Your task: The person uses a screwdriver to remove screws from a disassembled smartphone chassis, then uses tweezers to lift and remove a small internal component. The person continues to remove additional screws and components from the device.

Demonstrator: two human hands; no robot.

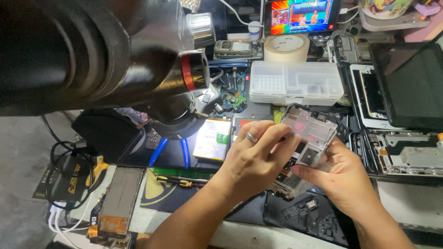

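Cluttered with phone parts and tools, the tabletop shows bare grey only at the left, and a dark mat covers its middle. Both hands hold an opened phone frame tilted above that mat. The left hand, with a ring on one finger, is closed over the frame's left side, its fingers curled across the top face. The right hand grips the frame from below and from the right, thumb pressed on its lower face.

A big black microscope head with a red ring fills the upper left of the view. Just below it lie blue-handled pliers and, beside them, a flat battery lit brightly. A clear parts box sits behind the frame, with a tape roll farther back and a small bright screen behind that. At the right edge stand a dark tablet and more stripped phone bodies. Near the lower left lies a phone screen panel, next to coiled black cables. A screwdriver rests between the panel and the left forearm.
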